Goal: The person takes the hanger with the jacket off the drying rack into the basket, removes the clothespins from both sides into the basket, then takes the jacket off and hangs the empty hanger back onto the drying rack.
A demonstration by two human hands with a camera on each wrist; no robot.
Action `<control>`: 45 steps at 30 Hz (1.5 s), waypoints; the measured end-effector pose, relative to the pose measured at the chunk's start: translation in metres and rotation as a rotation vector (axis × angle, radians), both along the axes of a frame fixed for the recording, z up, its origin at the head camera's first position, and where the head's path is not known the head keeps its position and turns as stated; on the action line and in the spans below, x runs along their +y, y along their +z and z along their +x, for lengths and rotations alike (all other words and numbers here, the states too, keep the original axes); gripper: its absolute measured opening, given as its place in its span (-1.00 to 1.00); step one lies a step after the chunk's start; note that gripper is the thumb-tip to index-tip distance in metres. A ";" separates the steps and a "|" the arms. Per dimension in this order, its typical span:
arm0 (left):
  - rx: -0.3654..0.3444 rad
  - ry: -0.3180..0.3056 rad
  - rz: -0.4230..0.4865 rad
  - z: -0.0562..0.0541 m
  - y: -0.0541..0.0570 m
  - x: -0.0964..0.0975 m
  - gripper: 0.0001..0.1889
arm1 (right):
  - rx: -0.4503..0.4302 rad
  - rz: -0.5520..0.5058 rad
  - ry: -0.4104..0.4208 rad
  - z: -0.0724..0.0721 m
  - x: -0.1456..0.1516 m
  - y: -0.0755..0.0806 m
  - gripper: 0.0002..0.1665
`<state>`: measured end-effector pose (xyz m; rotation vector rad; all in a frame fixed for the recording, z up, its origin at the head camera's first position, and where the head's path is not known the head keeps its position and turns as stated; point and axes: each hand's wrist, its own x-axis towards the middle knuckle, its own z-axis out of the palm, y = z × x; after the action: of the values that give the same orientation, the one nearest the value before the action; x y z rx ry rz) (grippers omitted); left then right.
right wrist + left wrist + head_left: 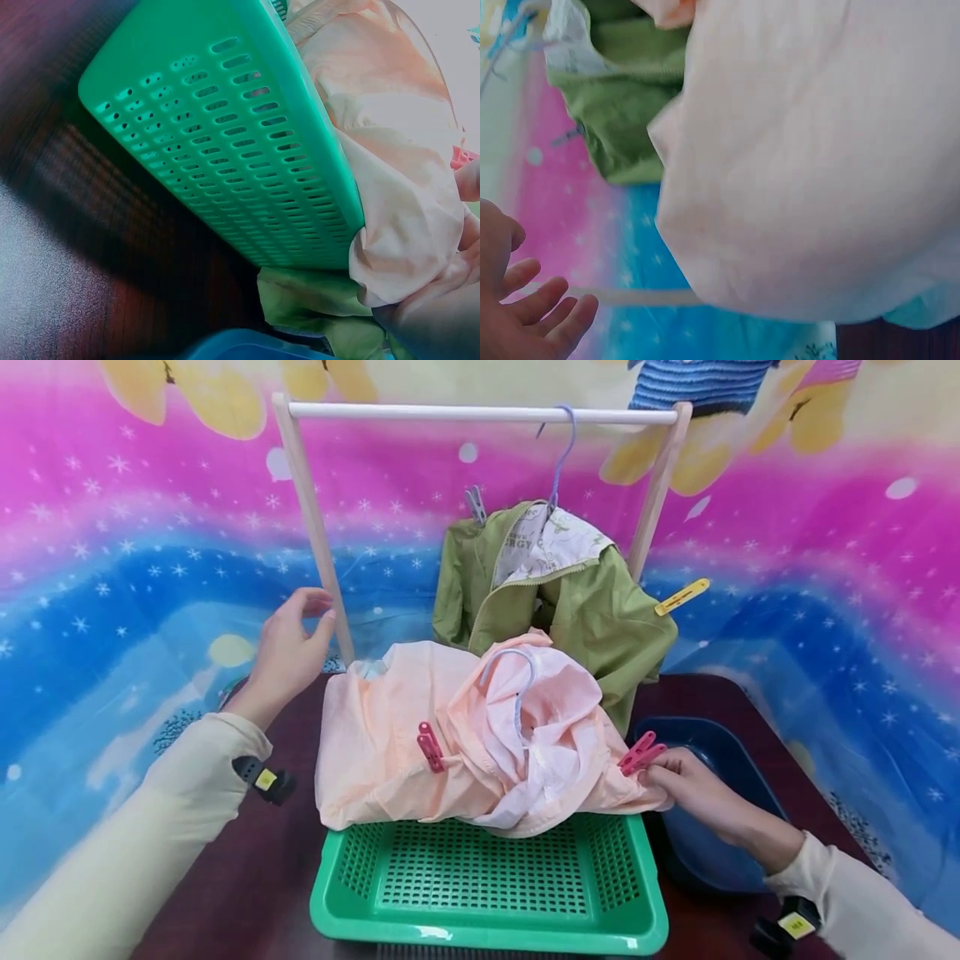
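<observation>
A peach jacket (pixel 382 718) with a pale lining lies bunched over the back of a green basket (pixel 480 933). A light-blue hanger (pixel 534 672) pokes out at its collar. One pink clothespin (pixel 430 747) clips the jacket's left part, another pink clothespin (pixel 639 755) its right end. My right hand (pixel 701 797) pinches the cloth at that right end, just beside the clothespin; in the right wrist view the jacket (pixel 405 202) hangs over the basket's rim. Raised left of the jacket, my left hand (pixel 292 647) holds nothing, its fingers loosely bent near the rack's post.
Behind stands a rack with a white bar (pixel 450 414). A green jacket (pixel 600 618) hangs from it on a purple hanger (pixel 558 460), with a grey clothespin (pixel 475 505) and a yellow clothespin (pixel 682 597). A dark blue basin (pixel 738 760) sits at the right on the table.
</observation>
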<state>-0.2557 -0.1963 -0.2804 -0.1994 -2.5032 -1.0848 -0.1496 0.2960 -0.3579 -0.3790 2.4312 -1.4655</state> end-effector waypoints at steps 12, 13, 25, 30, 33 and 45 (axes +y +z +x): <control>-0.108 -0.387 -0.043 0.043 -0.002 0.017 -0.72 | 0.017 -0.017 -0.060 0.001 -0.003 -0.002 -0.60; -0.125 -0.437 -0.059 0.047 -0.004 0.017 -0.73 | 0.018 -0.018 -0.064 0.001 -0.003 -0.002 -0.60; -0.335 -0.702 -0.181 0.083 -0.037 0.013 -0.70 | 0.042 -0.032 -0.048 0.004 -0.004 -0.005 -0.68; -0.372 -0.754 -0.180 0.089 -0.046 0.017 -0.74 | 0.014 -0.089 0.017 0.001 -0.001 -0.005 -0.68; -0.389 -0.785 -0.161 0.090 -0.051 0.019 -0.77 | -0.027 -0.152 0.089 -0.004 0.001 -0.006 -0.63; -0.396 -0.812 -0.140 0.093 -0.057 0.027 -0.80 | -0.038 -0.172 0.072 -0.011 -0.001 -0.007 -0.61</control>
<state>-0.1628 -0.1694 -0.3377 -1.2329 -2.9231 -1.3226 -0.1602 0.2952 -0.3649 -0.4654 2.2453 -1.6398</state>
